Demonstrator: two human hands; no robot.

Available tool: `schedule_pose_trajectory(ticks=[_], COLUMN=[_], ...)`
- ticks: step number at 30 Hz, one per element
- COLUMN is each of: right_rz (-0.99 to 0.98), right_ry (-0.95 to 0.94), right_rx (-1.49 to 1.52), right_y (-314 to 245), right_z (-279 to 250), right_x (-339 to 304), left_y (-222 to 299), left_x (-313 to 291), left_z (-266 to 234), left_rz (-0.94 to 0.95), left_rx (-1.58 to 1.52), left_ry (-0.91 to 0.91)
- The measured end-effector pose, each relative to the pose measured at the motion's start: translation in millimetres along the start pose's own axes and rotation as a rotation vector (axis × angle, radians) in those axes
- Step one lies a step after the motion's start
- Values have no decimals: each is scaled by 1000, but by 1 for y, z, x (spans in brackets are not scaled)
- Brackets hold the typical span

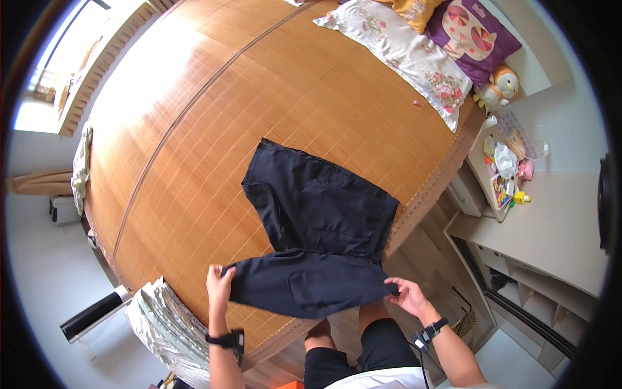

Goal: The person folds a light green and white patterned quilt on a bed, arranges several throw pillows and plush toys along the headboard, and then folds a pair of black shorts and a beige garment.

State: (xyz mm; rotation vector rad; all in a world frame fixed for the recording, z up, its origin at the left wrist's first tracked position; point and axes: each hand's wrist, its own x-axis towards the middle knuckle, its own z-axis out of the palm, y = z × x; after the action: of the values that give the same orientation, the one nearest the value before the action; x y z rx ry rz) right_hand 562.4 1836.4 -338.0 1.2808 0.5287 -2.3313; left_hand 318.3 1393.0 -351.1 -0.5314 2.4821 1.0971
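A pair of dark navy shorts (pixel 327 201) lies on the bamboo bed mat (pixel 214 181), its far part spread flat and a little wrinkled. The near part is lifted and stretched sideways between my hands, with a pocket shape visible on it. At its left end, my left hand (pixel 220 286) pinches the cloth edge between thumb and fingers. My right hand (pixel 408 298) grips the opposite end near the bed's front edge. Dark bands with small devices are on both wrists.
Folded bedding (pixel 170 324) lies at the near left. A floral pillow (pixel 414 58), a purple cushion (pixel 476 42) and a plush toy (pixel 502 85) are at the far right. Beside the bed on the right stands a desk (pixel 538 223) with a cluttered shelf (pixel 492 188).
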Motion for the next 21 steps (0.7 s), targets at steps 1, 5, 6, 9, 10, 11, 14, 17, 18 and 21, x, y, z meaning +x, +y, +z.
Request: schedule_pose_trajectory(ticks=[1, 5, 6, 9, 10, 11, 14, 17, 18, 21], right_rz=[2, -186, -218, -269, -268, -273, -260, -238, -394, -378], right_ry=[-6, 56, 76, 114, 139, 176, 287, 452, 567, 705], right_rx=[18, 29, 102, 204, 265, 327, 179, -152, -523, -985], right_y=[-4, -25, -25, -33, -33, -35, -51, -67, -70, -86], right_z=[3, -12, -7, -8, -9, -10, -17, -18, -23, -15], right_x=[8, 38, 48, 72, 86, 96, 108, 107, 108, 116], left_y=[13, 143, 152, 206, 206, 208, 198, 177, 172, 167], left_x=[26, 116, 149, 188, 203, 211, 200, 185, 187, 196], left_z=[8, 91, 104, 141, 146, 156, 177, 179, 176, 153], left_rz=[-27, -95, -108, -91, -122, -158, 310, 632, 632, 547], left_rx=[-271, -292, -334, -264, -432, -602, -18, 441, 443, 545], left_ry=[-95, -459, -536, -424, -417, -419, -156, -158, -163, -379])
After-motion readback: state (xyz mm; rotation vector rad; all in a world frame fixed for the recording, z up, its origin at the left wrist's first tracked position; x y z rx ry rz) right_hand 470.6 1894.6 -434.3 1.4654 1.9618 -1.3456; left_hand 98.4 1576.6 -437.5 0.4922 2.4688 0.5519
